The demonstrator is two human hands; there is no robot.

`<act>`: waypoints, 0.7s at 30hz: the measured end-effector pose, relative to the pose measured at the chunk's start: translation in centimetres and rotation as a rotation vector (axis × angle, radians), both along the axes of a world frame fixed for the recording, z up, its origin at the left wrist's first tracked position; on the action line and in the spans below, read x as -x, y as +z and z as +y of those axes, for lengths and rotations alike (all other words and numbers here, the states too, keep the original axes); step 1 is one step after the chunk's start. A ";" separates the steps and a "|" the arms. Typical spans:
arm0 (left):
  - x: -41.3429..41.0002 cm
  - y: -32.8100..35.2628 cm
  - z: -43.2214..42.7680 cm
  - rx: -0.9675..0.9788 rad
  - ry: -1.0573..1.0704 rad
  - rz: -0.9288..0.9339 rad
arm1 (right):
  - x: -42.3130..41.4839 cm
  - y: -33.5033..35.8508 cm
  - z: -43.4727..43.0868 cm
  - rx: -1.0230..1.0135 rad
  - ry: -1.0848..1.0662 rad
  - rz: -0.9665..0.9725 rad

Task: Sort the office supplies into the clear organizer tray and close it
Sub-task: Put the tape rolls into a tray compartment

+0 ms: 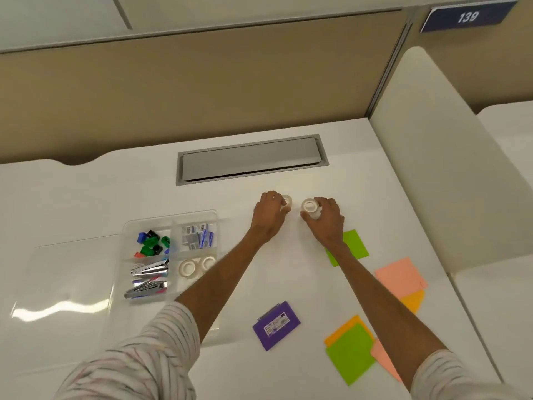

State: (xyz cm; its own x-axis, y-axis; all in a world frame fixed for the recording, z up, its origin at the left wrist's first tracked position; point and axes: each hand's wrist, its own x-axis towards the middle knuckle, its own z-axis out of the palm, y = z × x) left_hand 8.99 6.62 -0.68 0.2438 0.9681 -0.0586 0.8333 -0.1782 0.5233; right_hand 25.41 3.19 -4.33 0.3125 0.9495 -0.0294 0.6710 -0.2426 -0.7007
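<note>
We are in the tape-sorting step: each hand takes a small white roll of tape from the white worktop [288,284], well beyond the clear plastic organizer tray [127,226]. Our left hand [269,210] curls over one white tape roll [287,201], which peeks out just past the fingers [275,197]; they look closed on it. Our right hand [327,216] has its fingers [320,204] wrapped round the other white tape roll [309,207]. Next, we judge, both rolls must travel left to the compartment already holding two white tape rolls [196,265]. Coloured sticky-note pads [350,352] and a purple staple box [276,325] lie unsorted.
</note>
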 end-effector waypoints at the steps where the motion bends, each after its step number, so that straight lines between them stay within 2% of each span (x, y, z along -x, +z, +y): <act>1: 1.0 0.6 -0.3 0.005 0.013 -0.003 | 1.0 0.5 -0.2 -0.006 0.022 0.001; 13: 14.4 4.5 -5.9 -0.115 0.109 -0.013 | 12.7 5.8 -2.6 -0.084 0.212 0.004; 18: 19.3 4.0 -8.8 -0.022 0.218 -0.041 | 17.8 5.8 -4.5 -0.069 0.277 -0.002; 21: 21.6 3.2 -10.6 -0.038 0.224 -0.004 | 20.3 5.4 -5.9 -0.055 0.325 -0.009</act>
State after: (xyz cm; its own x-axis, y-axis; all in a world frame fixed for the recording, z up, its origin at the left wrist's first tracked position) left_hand -12.63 -3.97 2.54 0.0230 0.9995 -0.0200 0.8520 -0.0091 0.5235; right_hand 5.15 -2.71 1.04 -0.0069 0.9996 0.0265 0.7134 0.0235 -0.7003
